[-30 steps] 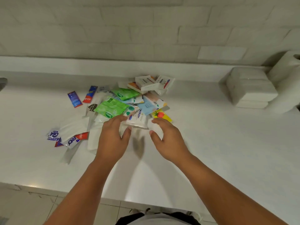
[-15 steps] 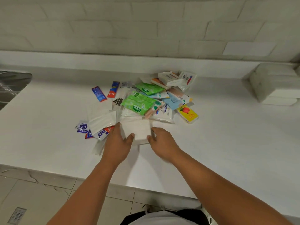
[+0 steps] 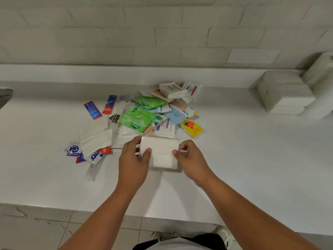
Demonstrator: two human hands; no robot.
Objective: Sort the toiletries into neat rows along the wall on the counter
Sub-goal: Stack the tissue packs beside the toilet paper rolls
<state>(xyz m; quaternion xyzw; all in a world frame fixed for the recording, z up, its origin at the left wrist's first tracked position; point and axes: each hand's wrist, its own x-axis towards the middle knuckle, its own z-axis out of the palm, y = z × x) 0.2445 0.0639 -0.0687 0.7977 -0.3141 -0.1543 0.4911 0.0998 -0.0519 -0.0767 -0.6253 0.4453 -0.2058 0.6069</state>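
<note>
At the near edge of the white counter [image 3: 252, 168] we see two bare forearms reaching in; the left hand [image 3: 132, 159] and the right hand [image 3: 193, 157] each grip one end of a white tissue pack [image 3: 160, 154], thumbs on top, fingers curled behind; we cannot tell whether the pack rests on the counter or is just above it; it sits at the front of the toiletries heap, touching a Dove sachet [image 3: 164, 127]; beside that lie a green Sanicare wipes pack [image 3: 137, 119] and a yellow strawberry-print pack [image 3: 192, 128]; to the left, flat white packs [image 3: 95, 139] overlap blue-and-red sachets [image 3: 73, 150]; farther back we find a light blue sachet [image 3: 174, 116], a red Colgate sachet [image 3: 109, 104] and a white box [image 3: 172, 90]; well to the right, a stack of white packs [image 3: 284, 94] stands by the white brick wall [image 3: 162, 33].
</note>
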